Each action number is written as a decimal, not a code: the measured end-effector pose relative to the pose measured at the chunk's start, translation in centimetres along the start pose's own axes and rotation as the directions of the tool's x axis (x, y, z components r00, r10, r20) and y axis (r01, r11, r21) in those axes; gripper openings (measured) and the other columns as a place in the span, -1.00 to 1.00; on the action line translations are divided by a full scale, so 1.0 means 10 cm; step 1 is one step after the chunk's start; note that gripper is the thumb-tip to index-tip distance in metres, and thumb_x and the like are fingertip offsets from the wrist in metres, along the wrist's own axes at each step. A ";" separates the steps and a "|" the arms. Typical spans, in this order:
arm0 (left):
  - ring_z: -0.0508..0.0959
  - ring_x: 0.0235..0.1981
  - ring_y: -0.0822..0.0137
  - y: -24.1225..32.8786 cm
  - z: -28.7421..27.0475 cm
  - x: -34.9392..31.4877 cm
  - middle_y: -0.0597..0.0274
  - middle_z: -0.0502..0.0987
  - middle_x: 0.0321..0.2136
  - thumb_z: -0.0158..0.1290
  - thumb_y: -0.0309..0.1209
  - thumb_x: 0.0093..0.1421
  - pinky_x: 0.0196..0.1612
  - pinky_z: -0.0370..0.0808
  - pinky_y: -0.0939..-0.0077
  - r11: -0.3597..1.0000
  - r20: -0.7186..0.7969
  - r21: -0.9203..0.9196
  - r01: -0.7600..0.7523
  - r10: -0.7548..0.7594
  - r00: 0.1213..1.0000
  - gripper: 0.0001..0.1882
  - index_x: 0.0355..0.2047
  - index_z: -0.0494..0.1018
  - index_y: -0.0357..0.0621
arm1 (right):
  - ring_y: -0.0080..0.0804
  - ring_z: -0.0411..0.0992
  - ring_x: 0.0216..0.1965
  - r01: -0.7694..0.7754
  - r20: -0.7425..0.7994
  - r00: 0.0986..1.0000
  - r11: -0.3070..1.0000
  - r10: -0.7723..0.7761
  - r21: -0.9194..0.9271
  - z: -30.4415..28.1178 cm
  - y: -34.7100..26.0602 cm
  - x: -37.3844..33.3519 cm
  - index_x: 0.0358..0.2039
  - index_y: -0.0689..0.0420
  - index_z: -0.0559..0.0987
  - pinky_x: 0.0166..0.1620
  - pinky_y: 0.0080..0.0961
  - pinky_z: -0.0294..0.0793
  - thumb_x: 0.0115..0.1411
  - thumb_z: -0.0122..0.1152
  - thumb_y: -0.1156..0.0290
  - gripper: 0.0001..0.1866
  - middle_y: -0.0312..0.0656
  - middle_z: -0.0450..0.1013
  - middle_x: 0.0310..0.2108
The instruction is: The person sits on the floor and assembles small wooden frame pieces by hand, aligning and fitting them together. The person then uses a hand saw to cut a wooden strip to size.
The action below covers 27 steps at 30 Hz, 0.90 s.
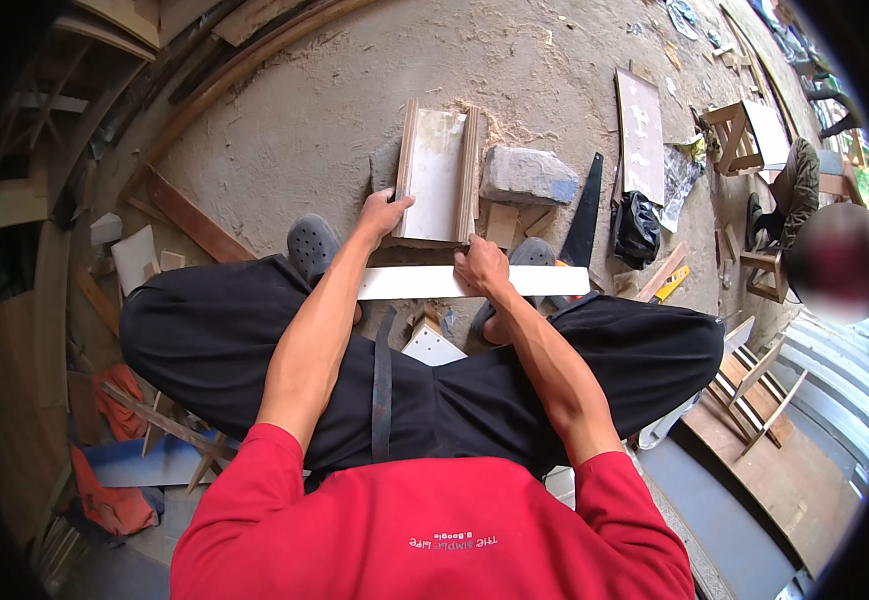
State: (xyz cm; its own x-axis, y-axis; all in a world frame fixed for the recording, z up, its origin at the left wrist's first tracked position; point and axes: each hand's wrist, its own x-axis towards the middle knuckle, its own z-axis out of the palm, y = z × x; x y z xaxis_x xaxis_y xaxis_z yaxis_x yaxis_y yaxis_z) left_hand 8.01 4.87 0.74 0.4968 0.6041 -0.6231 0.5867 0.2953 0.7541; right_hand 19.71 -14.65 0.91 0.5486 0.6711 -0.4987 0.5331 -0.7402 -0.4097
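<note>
A U-shaped wooden trough [438,165], with a white-faced base and layered plywood side walls, lies on the ground ahead of me. My left hand [387,214] is closed on its near left corner, the thumb on top of the wall. A long, flat white strip [405,283] runs crosswise between my knees and the trough. My right hand [483,267] is closed over this strip, its fingertips against the near end of the trough's right wall. What the fingers do under the strip is hidden.
Right of the trough sit a grey concrete block [528,176] and a handsaw [585,215] with a dark blade. Farther right are a black plastic bag [638,230], a long board [641,130] and a wooden stool [750,138]. Another person [800,195] is at the far right.
</note>
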 end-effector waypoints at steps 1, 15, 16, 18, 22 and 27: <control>0.57 -0.24 0.31 -0.01 0.01 0.01 0.03 0.62 -0.23 0.20 -0.21 0.12 -0.13 0.47 0.41 1.000 -0.003 -0.005 -0.013 0.013 1.000 -0.49 -0.05 0.50 -0.39 | 0.16 0.52 -0.18 0.000 0.003 1.000 1.000 0.000 -0.003 0.00 -0.01 0.00 -0.25 0.21 0.56 -0.07 -0.08 0.50 0.10 0.10 0.22 -0.67 0.21 0.54 -0.30; 0.56 -0.42 0.35 -0.13 0.05 0.14 0.09 0.62 -0.44 0.19 -0.22 0.13 -0.28 0.47 0.36 0.997 -0.028 0.064 -0.052 0.054 0.998 -0.63 -0.25 0.59 -0.33 | 0.21 0.50 -0.21 0.011 -0.027 1.000 1.000 -0.011 -0.006 0.09 0.07 0.05 -0.20 0.21 0.52 -0.09 -0.01 0.48 0.14 0.09 0.17 -0.63 0.24 0.52 -0.32; 0.56 -0.41 0.34 -0.13 0.05 0.13 0.09 0.62 -0.43 0.19 -0.22 0.13 -0.28 0.47 0.35 0.997 -0.031 0.050 -0.054 0.056 0.998 -0.63 -0.25 0.58 -0.33 | 0.21 0.50 -0.21 0.012 -0.023 1.000 1.000 -0.012 -0.012 0.07 0.05 0.03 -0.17 0.21 0.51 -0.10 -0.01 0.48 0.15 0.09 0.16 -0.62 0.24 0.52 -0.32; 0.57 -0.41 0.32 -0.14 0.05 0.13 0.07 0.62 -0.43 0.19 -0.22 0.13 -0.28 0.47 0.34 0.998 -0.034 0.022 -0.061 0.062 0.997 -0.62 -0.24 0.58 -0.34 | 0.22 0.50 -0.21 0.008 -0.025 1.000 1.000 -0.008 -0.010 0.06 0.05 0.00 -0.13 0.21 0.48 -0.10 -0.01 0.48 0.18 0.09 0.14 -0.60 0.25 0.52 -0.32; 0.58 -0.39 0.31 -0.13 0.05 0.15 0.06 0.63 -0.40 0.19 -0.22 0.13 -0.26 0.48 0.34 0.999 -0.004 0.006 -0.042 0.042 0.999 -0.60 -0.20 0.57 -0.35 | 0.20 0.51 -0.21 0.003 -0.048 0.999 1.000 -0.003 -0.008 0.10 0.19 -0.04 -0.07 0.21 0.41 -0.11 0.00 0.47 0.22 0.04 0.11 -0.56 0.24 0.53 -0.33; 0.57 -0.37 0.33 -0.19 0.04 0.19 0.07 0.63 -0.37 0.20 -0.20 0.12 -0.26 0.48 0.35 0.998 0.000 -0.034 -0.057 0.057 0.998 -0.57 -0.17 0.56 -0.35 | 0.18 0.52 -0.19 -0.041 -0.003 0.999 0.997 0.041 -0.070 0.00 0.21 -0.11 -0.12 0.22 0.46 -0.10 -0.01 0.47 0.24 0.02 0.04 -0.54 0.22 0.54 -0.32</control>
State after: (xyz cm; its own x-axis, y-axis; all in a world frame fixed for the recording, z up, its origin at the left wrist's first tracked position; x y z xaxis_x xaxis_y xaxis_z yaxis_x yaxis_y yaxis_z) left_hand 8.10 5.13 -1.95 0.5292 0.6202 -0.5790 0.5351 0.2857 0.7950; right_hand 20.25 -16.99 0.60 0.5721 0.6404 -0.5124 0.5540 -0.7624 -0.3344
